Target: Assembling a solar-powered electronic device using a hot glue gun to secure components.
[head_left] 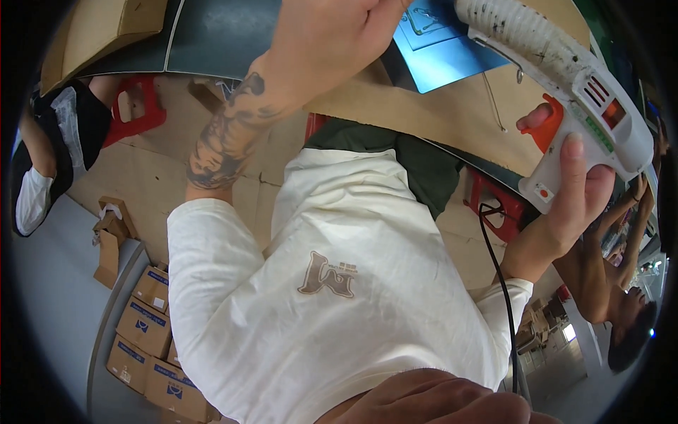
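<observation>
My right hand (583, 169) is wrapped round the handle of a white glue gun (547, 60) with an orange trigger (545, 127). One finger reaches to that trigger. The gun's stained, ribbed barrel points to the upper left, and a thin wire stand hangs under it. At the top edge, my left hand (335, 35) is closed, its fingers curled beside a shiny blue sheet (448, 56). Those fingertips are partly cut off by the picture's edge, so what they hold is hidden. A looped, clear-looking line shows on the blue sheet, below the gun's nozzle end.
Brown cardboard (424, 116) covers the near part of the dark table (226, 35). A thin strand lies on it. A black cord (503, 283) hangs by my right arm. Red stools (141, 113), stacked cartons (145, 325) and other people (600, 275) are around me.
</observation>
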A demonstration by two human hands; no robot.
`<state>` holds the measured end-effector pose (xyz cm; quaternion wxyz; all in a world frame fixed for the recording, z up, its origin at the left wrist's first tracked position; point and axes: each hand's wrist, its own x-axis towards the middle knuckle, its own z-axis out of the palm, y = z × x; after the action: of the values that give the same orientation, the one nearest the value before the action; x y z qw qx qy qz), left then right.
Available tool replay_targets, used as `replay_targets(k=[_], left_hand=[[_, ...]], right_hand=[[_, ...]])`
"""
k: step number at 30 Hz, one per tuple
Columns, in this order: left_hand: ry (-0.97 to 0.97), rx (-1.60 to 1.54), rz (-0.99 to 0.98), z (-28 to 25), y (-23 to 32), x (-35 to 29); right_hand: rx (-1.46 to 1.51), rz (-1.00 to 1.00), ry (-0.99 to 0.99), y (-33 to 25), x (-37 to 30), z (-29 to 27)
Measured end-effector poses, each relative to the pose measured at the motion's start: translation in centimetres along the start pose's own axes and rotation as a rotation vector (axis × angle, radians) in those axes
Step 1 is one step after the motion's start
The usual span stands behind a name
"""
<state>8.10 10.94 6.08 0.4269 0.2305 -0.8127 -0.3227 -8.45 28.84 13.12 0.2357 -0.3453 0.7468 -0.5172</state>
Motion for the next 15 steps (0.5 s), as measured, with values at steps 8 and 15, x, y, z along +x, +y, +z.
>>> replay_targets(k=[8, 15], left_hand=[[-0.003, 0.024, -0.006, 0.0, 0.0, -0.1], [0.107, -0.107, 0.101, 1.9, -2.4, -0.6]], right_hand=[[-0.075, -0.064, -0.071, 0.1, 0.4, -0.6], [-0.018, -0.077, -0.058, -0.1, 0.2, -0.4]])
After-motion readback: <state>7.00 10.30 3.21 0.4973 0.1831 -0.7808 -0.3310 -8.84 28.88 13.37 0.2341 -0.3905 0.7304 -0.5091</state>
